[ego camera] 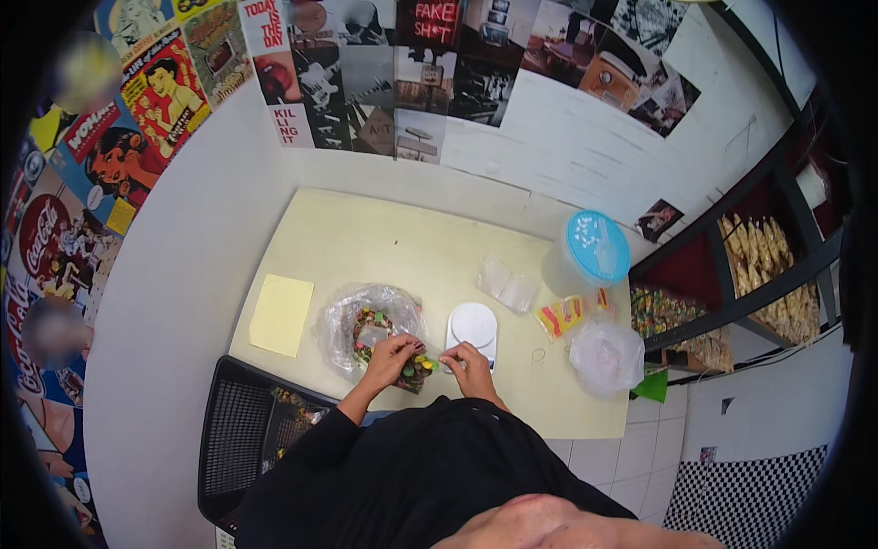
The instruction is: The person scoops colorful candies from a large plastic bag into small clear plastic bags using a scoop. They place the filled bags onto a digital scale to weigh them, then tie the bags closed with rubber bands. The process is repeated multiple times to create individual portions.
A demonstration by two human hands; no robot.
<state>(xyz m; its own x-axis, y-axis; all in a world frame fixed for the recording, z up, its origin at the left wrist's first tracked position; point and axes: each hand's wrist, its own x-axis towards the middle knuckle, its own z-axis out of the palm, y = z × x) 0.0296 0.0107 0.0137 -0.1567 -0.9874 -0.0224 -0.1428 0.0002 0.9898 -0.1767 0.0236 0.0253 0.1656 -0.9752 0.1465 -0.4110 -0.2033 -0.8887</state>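
Note:
My left hand (395,357) and my right hand (469,368) pinch the top of a small clear plastic bag (413,374) filled with multicoloured pieces, near the table's front edge. Behind and left of it lies a large clear plastic bag (336,329), wide at the mouth, with more colourful pieces (372,319) and a clear scoop-like piece (371,335) inside. Just behind my right hand stands a white digital kitchen scale (473,326). The contents of the small bag are too small to name.
A yellow paper (282,316) lies at the left. Flat clear bags (507,283), a blue-lidded plastic tub (595,248), yellow-red packets (560,317), a knotted white bag (607,358) and a rubber band (538,355) are at the right. A black basket (233,432) stands at the front left, dark shelving (748,288) at the right.

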